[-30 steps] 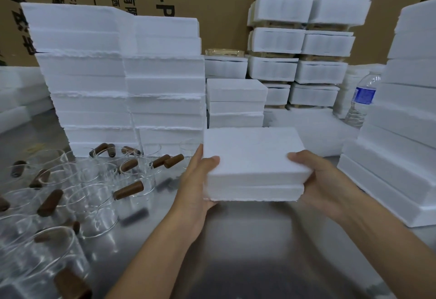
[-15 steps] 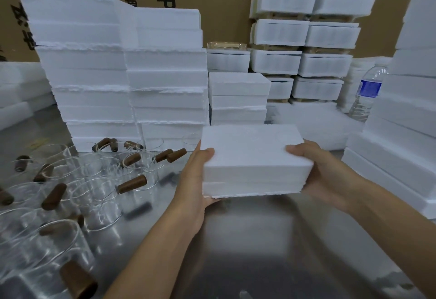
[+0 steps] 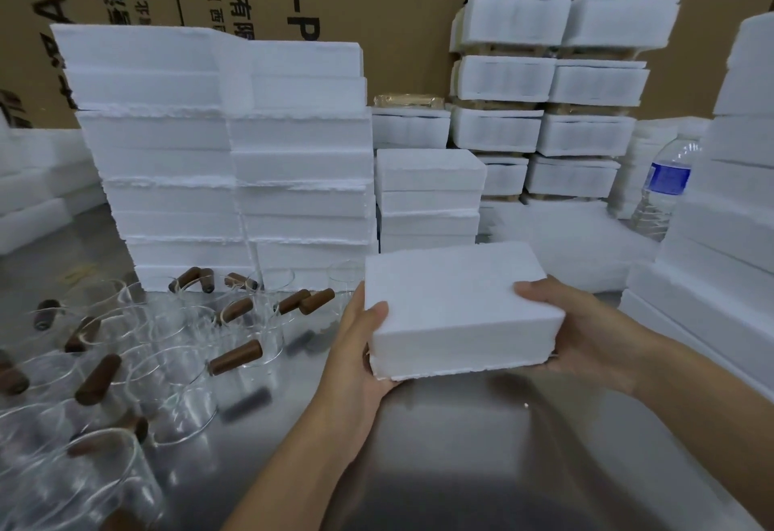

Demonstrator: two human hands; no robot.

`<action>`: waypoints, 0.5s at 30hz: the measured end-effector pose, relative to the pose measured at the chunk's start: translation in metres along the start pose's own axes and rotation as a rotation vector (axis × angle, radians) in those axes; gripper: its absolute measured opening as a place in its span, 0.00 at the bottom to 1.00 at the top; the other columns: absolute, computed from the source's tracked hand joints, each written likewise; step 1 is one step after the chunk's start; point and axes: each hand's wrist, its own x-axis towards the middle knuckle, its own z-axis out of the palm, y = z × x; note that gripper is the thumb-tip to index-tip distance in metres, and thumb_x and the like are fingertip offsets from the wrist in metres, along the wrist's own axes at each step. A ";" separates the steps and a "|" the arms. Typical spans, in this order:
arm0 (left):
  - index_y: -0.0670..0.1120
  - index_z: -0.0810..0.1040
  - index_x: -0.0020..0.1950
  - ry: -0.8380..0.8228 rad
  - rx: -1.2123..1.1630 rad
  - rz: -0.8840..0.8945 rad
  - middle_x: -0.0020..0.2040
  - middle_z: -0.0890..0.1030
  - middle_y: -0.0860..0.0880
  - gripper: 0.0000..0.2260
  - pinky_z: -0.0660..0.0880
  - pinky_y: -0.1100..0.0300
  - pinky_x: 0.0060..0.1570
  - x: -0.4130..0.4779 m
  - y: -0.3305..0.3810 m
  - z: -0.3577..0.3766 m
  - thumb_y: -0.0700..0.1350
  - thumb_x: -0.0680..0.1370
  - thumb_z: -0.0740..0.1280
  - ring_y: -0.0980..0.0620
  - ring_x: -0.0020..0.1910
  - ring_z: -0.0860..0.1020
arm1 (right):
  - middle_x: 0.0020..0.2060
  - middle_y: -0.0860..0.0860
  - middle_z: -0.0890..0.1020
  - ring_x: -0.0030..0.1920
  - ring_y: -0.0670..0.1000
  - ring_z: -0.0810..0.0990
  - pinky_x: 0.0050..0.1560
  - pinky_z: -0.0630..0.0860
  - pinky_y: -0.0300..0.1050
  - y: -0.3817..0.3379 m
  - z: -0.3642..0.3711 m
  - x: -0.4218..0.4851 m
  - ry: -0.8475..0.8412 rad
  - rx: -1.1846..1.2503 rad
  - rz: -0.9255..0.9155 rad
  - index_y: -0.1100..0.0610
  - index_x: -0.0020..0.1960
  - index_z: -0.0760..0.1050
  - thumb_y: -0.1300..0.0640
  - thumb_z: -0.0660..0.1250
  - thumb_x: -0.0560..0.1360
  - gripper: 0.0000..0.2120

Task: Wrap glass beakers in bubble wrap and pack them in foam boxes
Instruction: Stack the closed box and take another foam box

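Two hands point(image 3: 356, 359) point(image 3: 586, 334), one foam box point(image 3: 456, 313)

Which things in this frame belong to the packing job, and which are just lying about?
Belongs to the job:
- foam box, gripped by the left hand and the right hand
- glass beakers with brown handles, on the steel table
- foam stacks behind them

Just lying about:
- water bottle, at the right
- cardboard cartons along the back

Matt white foam box point(image 3: 454, 304) (rough edges), glossy steel table point(image 3: 460, 447)
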 end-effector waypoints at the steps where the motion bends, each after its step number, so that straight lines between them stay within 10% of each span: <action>1: 0.55 0.76 0.64 -0.012 -0.007 0.008 0.60 0.81 0.50 0.19 0.77 0.48 0.54 0.001 0.001 0.000 0.55 0.74 0.67 0.50 0.60 0.78 | 0.53 0.56 0.83 0.49 0.57 0.83 0.46 0.81 0.55 -0.004 -0.001 0.002 -0.003 0.031 -0.008 0.53 0.58 0.76 0.49 0.75 0.53 0.33; 5: 0.60 0.76 0.57 0.136 0.018 -0.007 0.51 0.84 0.50 0.21 0.74 0.54 0.47 0.009 -0.001 -0.001 0.63 0.65 0.63 0.51 0.53 0.82 | 0.48 0.55 0.84 0.46 0.58 0.84 0.45 0.80 0.56 -0.043 -0.010 0.012 -0.008 0.206 -0.100 0.53 0.49 0.81 0.52 0.73 0.57 0.20; 15: 0.37 0.79 0.46 0.230 0.235 0.008 0.30 0.79 0.39 0.08 0.72 0.58 0.24 0.028 -0.015 -0.015 0.30 0.77 0.61 0.46 0.25 0.77 | 0.47 0.54 0.75 0.50 0.56 0.77 0.46 0.74 0.47 -0.184 0.000 0.097 0.195 0.246 -0.251 0.50 0.49 0.73 0.47 0.69 0.68 0.12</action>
